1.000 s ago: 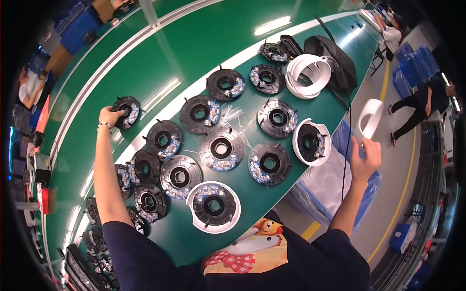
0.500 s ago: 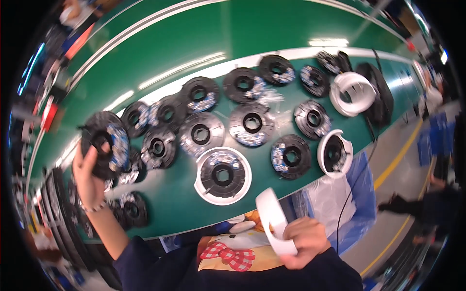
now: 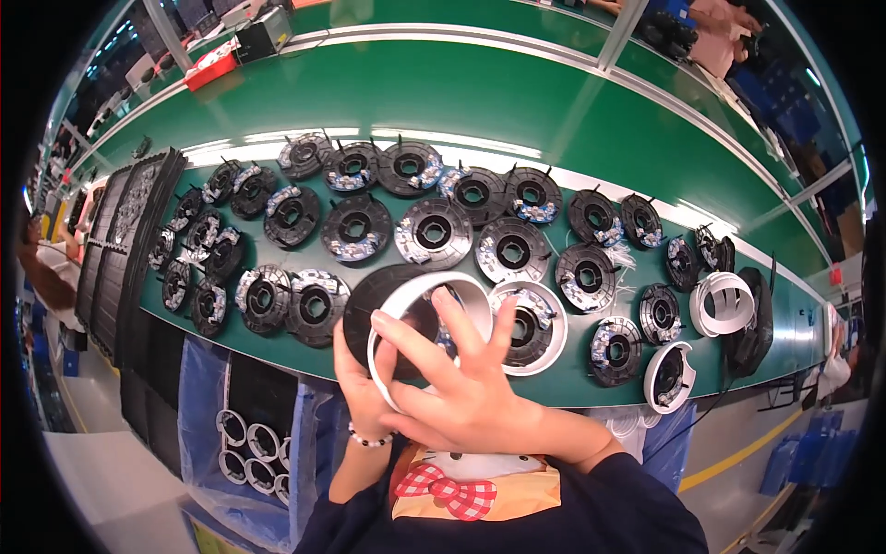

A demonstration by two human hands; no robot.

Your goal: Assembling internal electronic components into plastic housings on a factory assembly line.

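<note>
In front of my body my two hands meet at the near edge of the bench. My left hand (image 3: 365, 392) grips a black round disc (image 3: 367, 288), with part of its circuit parts showing inside the ring. Tilted against this disc is a white plastic ring (image 3: 469, 294), which my right hand (image 3: 466, 392) holds with fingers spread across its opening. The fingers hide part of the ring, and how far it sits over the disc I cannot tell. Just behind my right fingers, another white ring (image 3: 557, 343) lies on the bench around a black disc (image 3: 520, 337).
Several black discs with circuit boards (image 3: 356, 228) cover the green bench (image 3: 369, 362). At right are a white ring with a disc (image 3: 668, 379), stacked white rings (image 3: 723, 303) and a black bag (image 3: 752, 323). Black trays (image 3: 125, 222) stand left; a blue-lined bin (image 3: 203, 406) holds white rings below.
My left hand has brought the black disc from the far left to in front of my body. My right hand has carried the white ring up and left against it. The view has shifted.
</note>
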